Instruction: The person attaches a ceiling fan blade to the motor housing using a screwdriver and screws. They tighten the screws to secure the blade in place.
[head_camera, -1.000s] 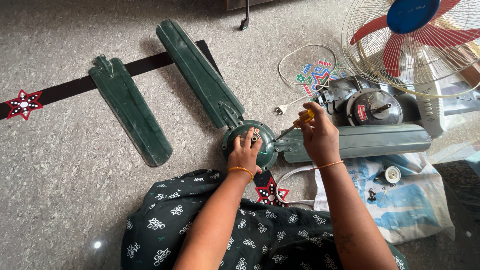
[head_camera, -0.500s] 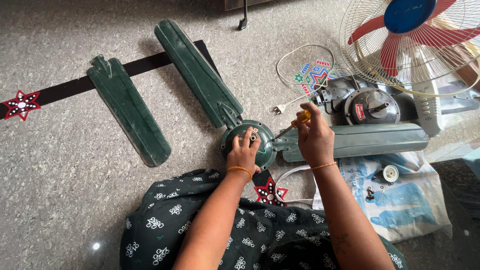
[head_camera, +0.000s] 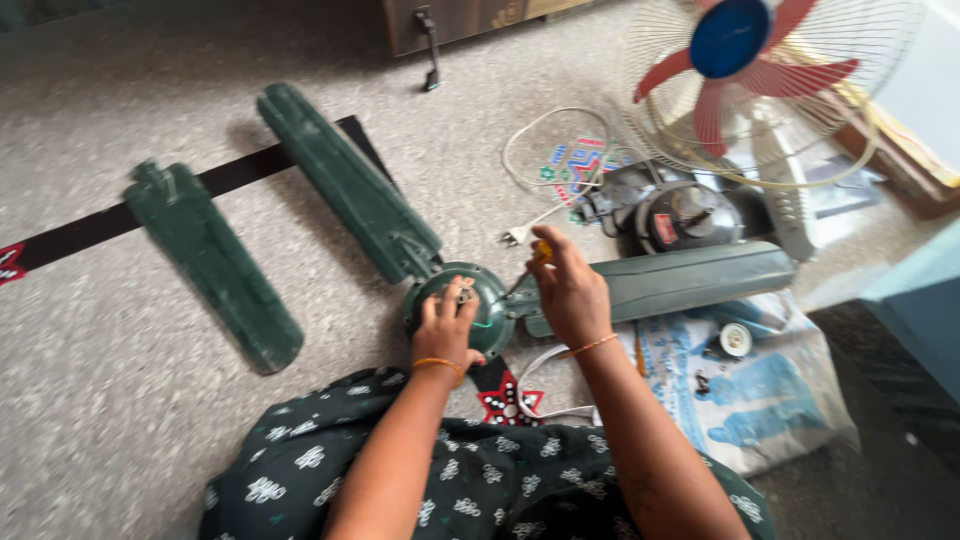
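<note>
Ceiling fan hub (head_camera: 462, 305) sits at frame centre on the floor. Left hand (head_camera: 447, 325) lies flat on it, fingers spread, as before. Right hand (head_camera: 570, 290) grips a yellow-handled screwdriver (head_camera: 530, 262), tip now lowered to the hub edge; work on that fastener appears ongoing. Loose blade (head_camera: 210, 262) left; table fan (head_camera: 760, 75) upper right.

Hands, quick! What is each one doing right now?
Left hand: open, fingers resting on the green fan hub.
Right hand: closed on a yellow-handled screwdriver.
</note>
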